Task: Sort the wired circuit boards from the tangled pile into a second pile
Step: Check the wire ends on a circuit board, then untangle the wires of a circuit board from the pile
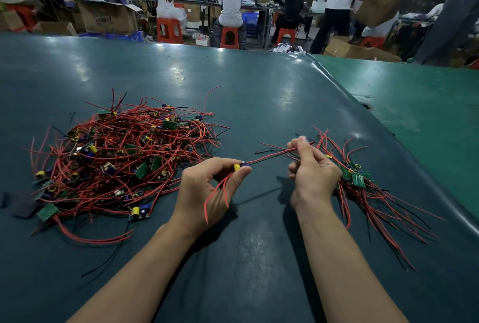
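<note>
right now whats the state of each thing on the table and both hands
tangled pile: large, lying on the table's left, untouched
second pile: smaller, lying at the right
wired circuit board: lifted, pinched at its board end
left hand: fingers shut on the board
right hand: fingers shut on that board's wires, stretched between the hands
table: dark green, shiny

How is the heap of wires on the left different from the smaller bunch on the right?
The left pile is much bigger than the right pile. The left pile is a tangle, its wires looping every way; the right pile's wires mostly run one way, fanning out at both ends. The left pile lies untouched, while the right hand is just in front of the right pile. Both hold small green boards with red and black wires, on the same dark table.
</note>
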Demonstrator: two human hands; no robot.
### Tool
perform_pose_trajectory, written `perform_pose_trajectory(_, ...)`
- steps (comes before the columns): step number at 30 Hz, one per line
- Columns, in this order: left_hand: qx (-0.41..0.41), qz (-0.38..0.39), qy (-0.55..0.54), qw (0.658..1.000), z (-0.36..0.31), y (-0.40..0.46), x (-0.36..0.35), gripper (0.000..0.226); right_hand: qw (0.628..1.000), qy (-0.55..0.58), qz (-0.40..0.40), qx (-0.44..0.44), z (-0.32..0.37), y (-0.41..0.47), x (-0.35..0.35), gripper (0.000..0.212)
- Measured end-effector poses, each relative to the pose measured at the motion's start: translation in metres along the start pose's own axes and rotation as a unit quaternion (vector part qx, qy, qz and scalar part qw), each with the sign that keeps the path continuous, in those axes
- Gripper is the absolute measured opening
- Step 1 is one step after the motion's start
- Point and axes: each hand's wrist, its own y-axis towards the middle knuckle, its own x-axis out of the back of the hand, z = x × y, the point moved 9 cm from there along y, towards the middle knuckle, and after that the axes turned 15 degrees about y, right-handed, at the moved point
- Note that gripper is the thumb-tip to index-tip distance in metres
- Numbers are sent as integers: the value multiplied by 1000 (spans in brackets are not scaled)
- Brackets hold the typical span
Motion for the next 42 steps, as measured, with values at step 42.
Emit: perform_pose_trajectory(42,123,-22,-128,984,25,-3,2,11,994,83,9,-76,-19,3,-2,25)
